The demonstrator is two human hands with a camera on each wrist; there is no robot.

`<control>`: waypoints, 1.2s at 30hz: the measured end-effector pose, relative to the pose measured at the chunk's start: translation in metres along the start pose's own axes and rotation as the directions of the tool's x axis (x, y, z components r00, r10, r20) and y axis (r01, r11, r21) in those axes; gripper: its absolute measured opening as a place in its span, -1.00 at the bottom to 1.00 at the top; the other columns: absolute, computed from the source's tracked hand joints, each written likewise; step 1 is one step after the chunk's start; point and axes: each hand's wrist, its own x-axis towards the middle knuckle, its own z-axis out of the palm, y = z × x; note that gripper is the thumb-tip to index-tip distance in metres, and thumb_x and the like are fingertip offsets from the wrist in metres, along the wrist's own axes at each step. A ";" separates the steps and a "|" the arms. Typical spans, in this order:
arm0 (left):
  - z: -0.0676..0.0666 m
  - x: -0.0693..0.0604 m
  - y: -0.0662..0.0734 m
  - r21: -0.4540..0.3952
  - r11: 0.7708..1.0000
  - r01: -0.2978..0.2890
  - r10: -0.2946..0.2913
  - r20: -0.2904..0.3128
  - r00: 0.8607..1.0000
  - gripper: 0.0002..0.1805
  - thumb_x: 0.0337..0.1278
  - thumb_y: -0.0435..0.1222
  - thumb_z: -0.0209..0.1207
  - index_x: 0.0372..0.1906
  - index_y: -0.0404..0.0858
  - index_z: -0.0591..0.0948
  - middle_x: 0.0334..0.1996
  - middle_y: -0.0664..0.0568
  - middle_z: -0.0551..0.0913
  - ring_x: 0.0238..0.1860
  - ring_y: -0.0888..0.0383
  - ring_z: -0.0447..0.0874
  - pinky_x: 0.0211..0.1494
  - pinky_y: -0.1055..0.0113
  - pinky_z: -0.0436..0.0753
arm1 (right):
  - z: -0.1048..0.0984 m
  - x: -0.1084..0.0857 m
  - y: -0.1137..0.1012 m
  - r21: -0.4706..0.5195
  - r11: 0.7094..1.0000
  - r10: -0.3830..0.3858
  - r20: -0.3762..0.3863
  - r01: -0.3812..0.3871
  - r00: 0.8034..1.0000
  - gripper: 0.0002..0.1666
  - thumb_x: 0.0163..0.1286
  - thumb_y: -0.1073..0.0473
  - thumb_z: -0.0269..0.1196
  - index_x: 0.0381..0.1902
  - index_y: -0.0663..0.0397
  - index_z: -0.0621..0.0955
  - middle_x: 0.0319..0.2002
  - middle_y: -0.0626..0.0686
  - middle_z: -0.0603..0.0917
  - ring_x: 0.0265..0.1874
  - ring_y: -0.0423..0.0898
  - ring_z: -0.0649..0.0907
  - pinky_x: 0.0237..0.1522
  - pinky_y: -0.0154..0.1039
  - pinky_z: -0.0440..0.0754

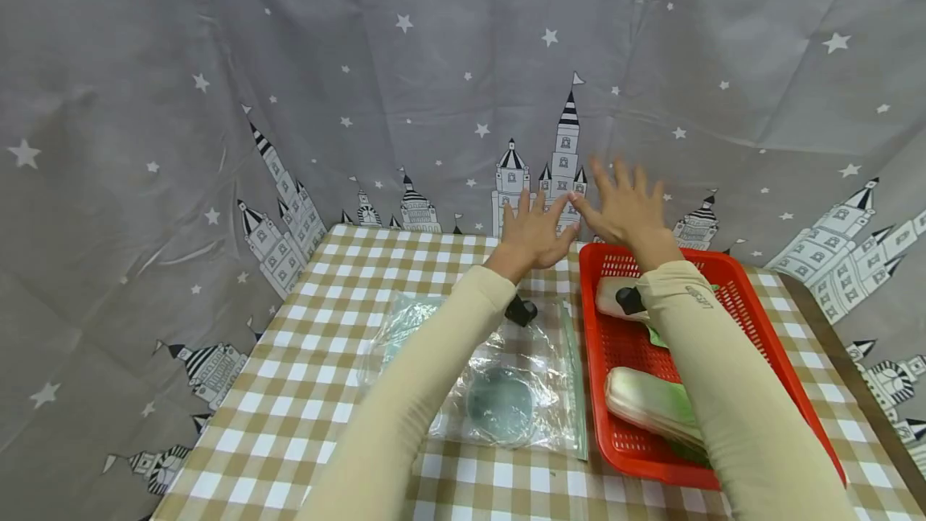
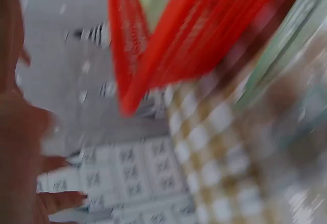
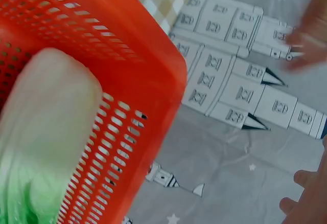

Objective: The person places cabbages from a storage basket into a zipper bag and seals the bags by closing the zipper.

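Both hands are raised beyond the table's far edge with fingers spread. My left hand holds nothing. My right hand, slightly blurred, is empty too, above the far end of a red plastic basket. The right thumb appears beside the left fingertips; I cannot tell whether they touch. Inside the basket lie two napa cabbages, a near one and a far one partly hidden by the right sleeve. The pale stem end of a cabbage fills the left of the right wrist view.
Clear zip bags lie flat left of the basket, one with a round greenish patch. Beneath is a brown-and-white checked tablecloth. A grey curtain printed with castles and stars hangs behind the table.
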 end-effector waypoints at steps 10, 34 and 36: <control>0.068 -0.049 0.028 0.008 0.999 -0.049 0.049 0.047 0.998 -0.78 0.07 -0.03 0.24 -0.42 -0.08 0.65 -0.44 0.05 0.67 -0.43 0.05 0.65 -0.53 0.12 0.57 | 0.020 -0.027 0.004 0.053 0.997 -0.056 -0.048 0.059 0.997 -0.06 0.43 -0.48 -0.24 0.59 -0.22 -0.12 0.53 0.26 -0.06 0.42 0.42 -0.03 0.29 0.46 -0.23; 0.133 -0.119 0.018 -0.448 0.889 0.094 -0.070 0.069 0.995 -0.60 0.06 -0.19 0.05 -0.82 -0.03 0.25 -0.84 0.19 0.23 -0.75 0.23 0.22 -0.75 0.28 0.24 | 0.041 -0.082 -0.002 0.130 0.984 -0.109 -0.070 0.118 0.992 -0.17 0.50 -0.37 -0.18 0.54 -0.05 0.13 0.46 0.32 0.11 0.39 0.42 0.09 0.26 0.45 0.02; 0.132 -0.124 0.010 -0.495 0.865 0.081 -0.066 0.048 0.997 -0.58 0.09 -0.20 0.04 -0.81 -0.02 0.23 -0.85 0.21 0.18 -0.76 0.24 0.17 -0.75 0.31 0.20 | 0.042 -0.087 -0.006 0.127 0.984 -0.121 -0.052 0.126 0.991 -0.17 0.50 -0.37 -0.18 0.54 -0.05 0.12 0.47 0.31 0.10 0.40 0.41 0.07 0.27 0.43 0.03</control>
